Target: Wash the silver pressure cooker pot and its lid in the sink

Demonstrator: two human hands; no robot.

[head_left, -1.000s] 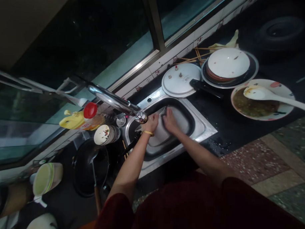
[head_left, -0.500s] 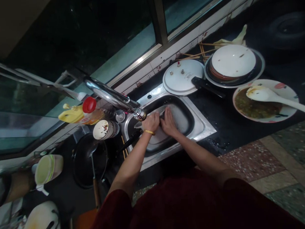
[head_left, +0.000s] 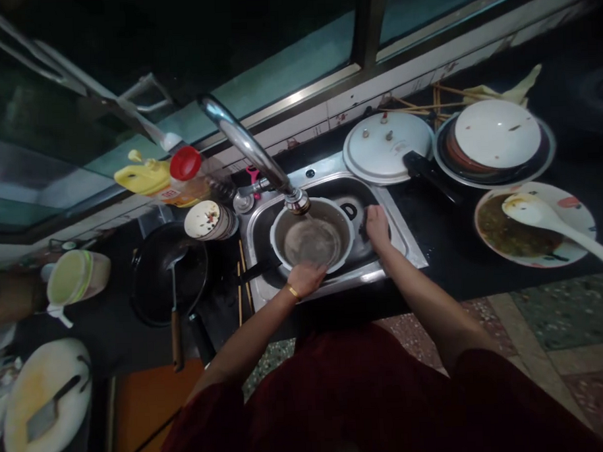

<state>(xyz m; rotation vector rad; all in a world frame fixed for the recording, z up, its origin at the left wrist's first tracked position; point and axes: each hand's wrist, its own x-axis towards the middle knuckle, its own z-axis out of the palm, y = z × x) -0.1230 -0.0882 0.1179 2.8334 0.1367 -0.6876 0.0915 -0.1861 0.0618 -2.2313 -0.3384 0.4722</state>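
Under the curved metal faucet (head_left: 252,145), a round metal cooking pot (head_left: 288,228) stands in the steel sink (head_left: 405,242), with cloudy water inside. Its dark long handle (head_left: 256,272) points left, and a small black loop handle (head_left: 349,211) is on the right. My left hand (head_left: 307,280) grips the pot's near rim, fingers over the edge. To the right of the pot, apart from it, my right hand (head_left: 377,227) is closed low in the basin. Something dark shows beside its fingers, too unclear to name.
Right of the sink are a pressure cooker lid (head_left: 378,151), stacked bowls (head_left: 499,133) and a soup bowl (head_left: 494,229) with a white ladle (head_left: 553,220). To the left stand stacked cups (head_left: 202,219), a wok (head_left: 152,284), chopsticks (head_left: 240,291) and an oil jug (head_left: 144,179).
My hands, together over the basin before, have moved apart: the left to the pot's near rim, the right to the basin's right side. The pot's inside now shows under the faucet. The view has shifted.
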